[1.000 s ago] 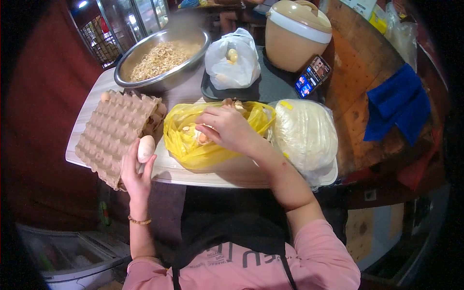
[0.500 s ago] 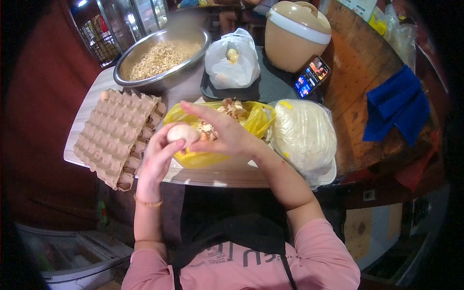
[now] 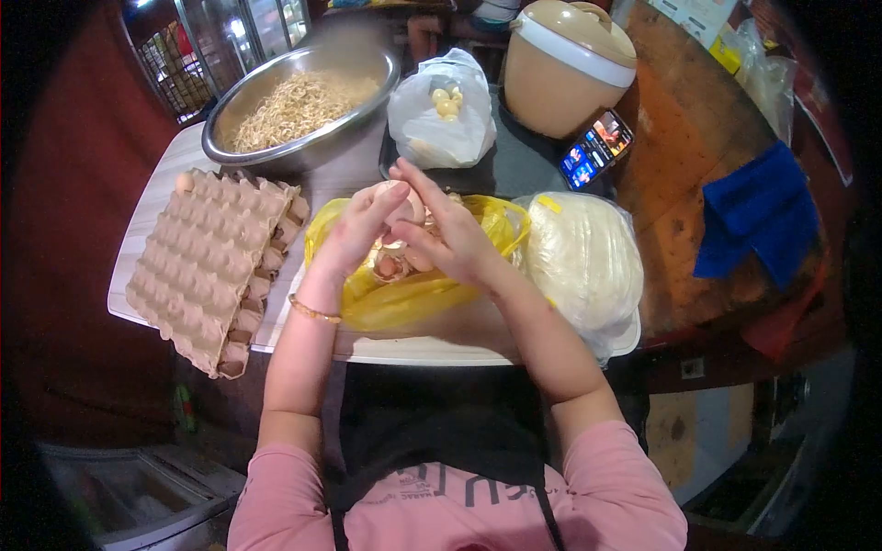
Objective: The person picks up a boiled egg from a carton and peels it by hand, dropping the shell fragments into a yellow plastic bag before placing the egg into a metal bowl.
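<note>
A pale egg (image 3: 404, 207) is held between my two hands above the yellow plastic bag (image 3: 404, 305). My left hand (image 3: 361, 223) wraps its left side, and my right hand (image 3: 446, 225) presses from the right with fingers stretched up. Broken shells (image 3: 390, 266) lie in the open bag below. Beyond the hands, a white plastic bag (image 3: 441, 133) holds several peeled eggs (image 3: 447, 103). To the left is a stack of egg trays (image 3: 207, 262) with one egg (image 3: 185, 182) at its back corner.
A metal bowl (image 3: 220, 138) of sprouts (image 3: 299, 112) stands back left. A filled clear bag (image 3: 588, 257) lies right of the yellow bag. Behind are a phone (image 3: 597, 150) and a beige lidded container (image 3: 565, 78). A blue cloth (image 3: 758, 216) lies far right; a person's leg (image 3: 424, 37) shows behind.
My left hand has moved right and up with the egg. My right hand, then apart from it, now closes against the egg's other side. The view has shifted slightly.
</note>
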